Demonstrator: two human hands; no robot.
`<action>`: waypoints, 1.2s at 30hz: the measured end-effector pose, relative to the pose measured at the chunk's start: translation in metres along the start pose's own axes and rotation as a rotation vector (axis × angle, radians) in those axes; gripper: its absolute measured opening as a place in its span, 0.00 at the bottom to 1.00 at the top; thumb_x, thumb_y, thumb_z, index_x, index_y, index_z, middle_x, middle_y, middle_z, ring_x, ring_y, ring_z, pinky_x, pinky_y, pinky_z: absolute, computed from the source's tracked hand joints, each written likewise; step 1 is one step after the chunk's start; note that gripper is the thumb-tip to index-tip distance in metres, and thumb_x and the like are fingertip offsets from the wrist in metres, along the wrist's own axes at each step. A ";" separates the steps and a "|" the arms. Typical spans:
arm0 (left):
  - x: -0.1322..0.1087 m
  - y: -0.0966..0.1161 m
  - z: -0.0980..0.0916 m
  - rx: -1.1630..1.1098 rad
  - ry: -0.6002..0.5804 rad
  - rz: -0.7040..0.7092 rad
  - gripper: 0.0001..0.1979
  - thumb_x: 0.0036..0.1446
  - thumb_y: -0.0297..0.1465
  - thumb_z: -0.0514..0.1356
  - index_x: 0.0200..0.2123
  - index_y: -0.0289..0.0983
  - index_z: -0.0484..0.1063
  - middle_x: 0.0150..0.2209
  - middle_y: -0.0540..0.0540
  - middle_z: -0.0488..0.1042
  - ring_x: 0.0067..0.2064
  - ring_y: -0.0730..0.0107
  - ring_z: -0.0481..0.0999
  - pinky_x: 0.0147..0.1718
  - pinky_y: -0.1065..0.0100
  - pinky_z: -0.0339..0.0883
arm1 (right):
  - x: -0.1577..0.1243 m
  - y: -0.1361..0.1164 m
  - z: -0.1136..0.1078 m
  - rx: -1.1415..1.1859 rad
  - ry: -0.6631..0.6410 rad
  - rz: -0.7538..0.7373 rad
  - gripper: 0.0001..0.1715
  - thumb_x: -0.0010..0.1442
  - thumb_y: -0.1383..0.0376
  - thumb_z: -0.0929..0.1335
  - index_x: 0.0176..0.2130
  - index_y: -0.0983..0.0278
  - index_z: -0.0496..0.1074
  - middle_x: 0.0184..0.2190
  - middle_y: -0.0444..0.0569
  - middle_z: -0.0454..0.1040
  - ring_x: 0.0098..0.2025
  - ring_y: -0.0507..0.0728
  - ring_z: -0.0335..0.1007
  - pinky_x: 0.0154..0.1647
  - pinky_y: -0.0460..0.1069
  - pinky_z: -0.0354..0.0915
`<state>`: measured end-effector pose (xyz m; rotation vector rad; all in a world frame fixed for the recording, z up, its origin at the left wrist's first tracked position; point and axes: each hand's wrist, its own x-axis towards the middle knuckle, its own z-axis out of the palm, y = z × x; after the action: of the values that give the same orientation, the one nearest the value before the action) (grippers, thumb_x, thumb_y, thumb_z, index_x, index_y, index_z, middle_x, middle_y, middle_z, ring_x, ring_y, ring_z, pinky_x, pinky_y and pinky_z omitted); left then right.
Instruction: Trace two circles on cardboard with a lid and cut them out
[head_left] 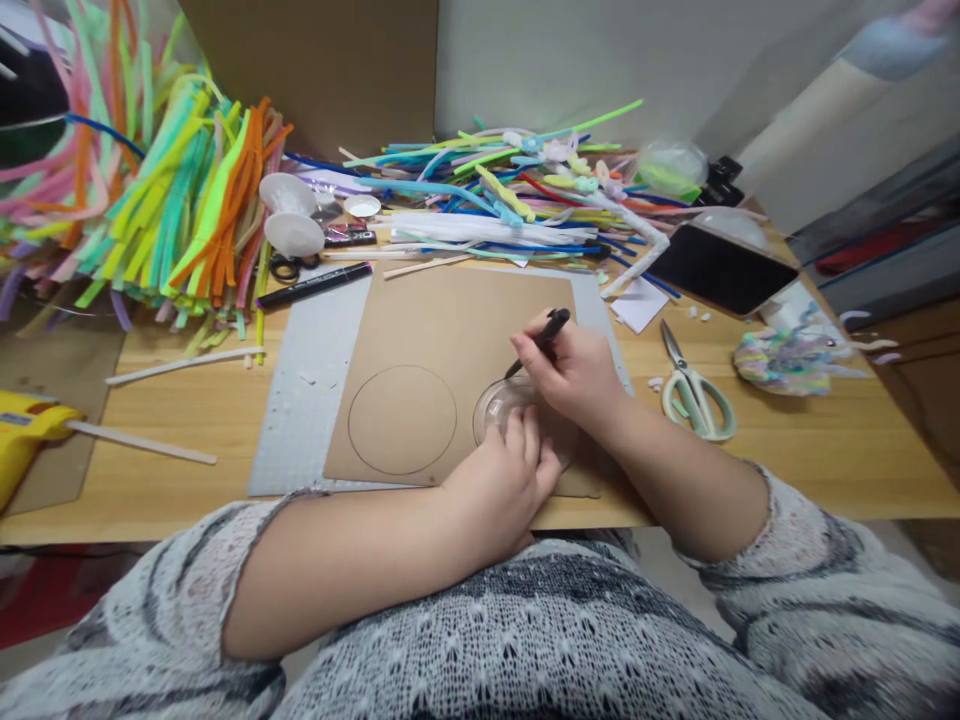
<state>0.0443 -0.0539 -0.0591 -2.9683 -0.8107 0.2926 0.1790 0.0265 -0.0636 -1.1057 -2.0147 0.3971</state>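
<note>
My right hand [574,368] grips a black pen [551,335], its tip down at the upper edge of a clear round plastic piece [501,402], perhaps a lid. Pressed onto that piece from the near side is my left hand [517,460], its fingers bent over it and hiding much of it. The plastic lies on a sheet of brown cardboard [450,320]. A drawn circle [402,420] shows on the cardboard's left half, and part of a dark line runs around the plastic's rim.
Under the cardboard lies a grey cutting mat [289,400]. Scissors [696,395] and a phone [724,268] are at right. Pipe cleaners [195,190] heap at left and along the back. A marker [315,285] and yellow glue gun [34,430] lie left.
</note>
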 end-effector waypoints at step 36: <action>-0.001 -0.001 0.000 -0.022 0.001 0.030 0.47 0.48 0.54 0.57 0.59 0.21 0.54 0.59 0.16 0.52 0.60 0.31 0.53 0.49 0.48 0.58 | -0.002 0.011 -0.020 -0.092 0.002 0.113 0.09 0.60 0.62 0.63 0.29 0.63 0.64 0.20 0.43 0.64 0.22 0.51 0.60 0.25 0.47 0.55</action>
<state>0.0432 -0.0537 -0.0588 -3.0032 -0.7744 0.2848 0.2015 0.0296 -0.0582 -1.2805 -1.9907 0.3636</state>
